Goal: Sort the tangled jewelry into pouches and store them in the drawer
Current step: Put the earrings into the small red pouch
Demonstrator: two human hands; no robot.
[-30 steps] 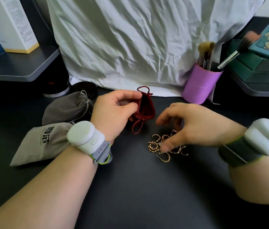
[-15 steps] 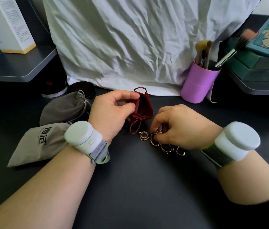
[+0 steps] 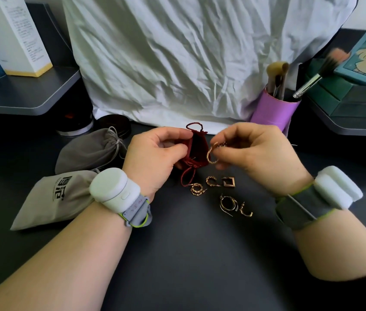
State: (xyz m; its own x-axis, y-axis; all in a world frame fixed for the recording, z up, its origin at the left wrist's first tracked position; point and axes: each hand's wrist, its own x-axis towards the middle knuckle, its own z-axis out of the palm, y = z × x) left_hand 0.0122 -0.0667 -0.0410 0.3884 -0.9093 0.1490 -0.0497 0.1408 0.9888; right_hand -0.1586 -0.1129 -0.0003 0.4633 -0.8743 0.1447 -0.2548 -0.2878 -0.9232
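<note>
Both hands are up over the dark worktop (image 3: 188, 254), forearms angling in from the lower corners, each wrist strapped with a white band. Left hand (image 3: 155, 158) has its fingers curled round the small red pouch (image 3: 196, 151), thumb and forefinger pinching the rim so the mouth gapes toward the right. Right hand (image 3: 256, 153) is just beside it, fingers bent, pinching a twisted gold hoop earring (image 3: 212, 154) right at the pouch's opening, the hoop touching or almost touching the red fabric, hard to call. Behind them hangs a crumpled white cloth (image 3: 188, 52), with a purple brush cup (image 3: 272, 111) at its right edge. Off to the left lie two grey pouches: a printed one (image 3: 52, 198) flat beside the left wrist, a drawstring one (image 3: 92, 151) just behind it. Below the hands, loose gold earrings (image 3: 222, 194) sit scattered on the worktop, apart from both hands, one of them a square piece.
</note>
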